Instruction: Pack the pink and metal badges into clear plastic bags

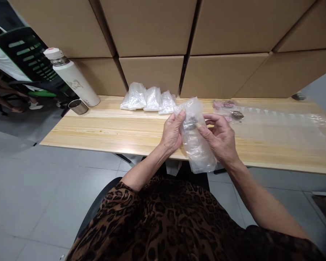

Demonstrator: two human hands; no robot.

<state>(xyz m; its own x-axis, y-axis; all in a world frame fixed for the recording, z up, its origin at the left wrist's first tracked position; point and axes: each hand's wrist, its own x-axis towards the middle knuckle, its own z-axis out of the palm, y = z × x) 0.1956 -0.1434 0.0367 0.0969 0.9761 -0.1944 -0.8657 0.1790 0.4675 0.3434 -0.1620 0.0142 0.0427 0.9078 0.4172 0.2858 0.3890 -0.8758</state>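
Observation:
A long clear plastic bag [199, 148] hangs over the table's front edge, held up in front of me. My left hand [174, 131] grips its upper left side, thumb on the front. With thumb and fingers, my right hand [220, 136] takes hold of the bag's right side. A small dark item [190, 123] shows through the plastic between my hands; its kind is blurred. Behind the bag, several folded clear plastic packets [152, 98] stand in a row. To the right are small packets with pink contents [218, 105] and a dark brown piece in clear wrap [237, 115].
Clear plastic sleeves [282, 125] lie flat along the right of the wooden table [97, 130]. Cardboard boxes [152, 29] are stacked behind it. A white thermos [76, 79] and a metal cup [78, 107] stand at the left. Beyond, a person sits near a green-edged chair [29, 50].

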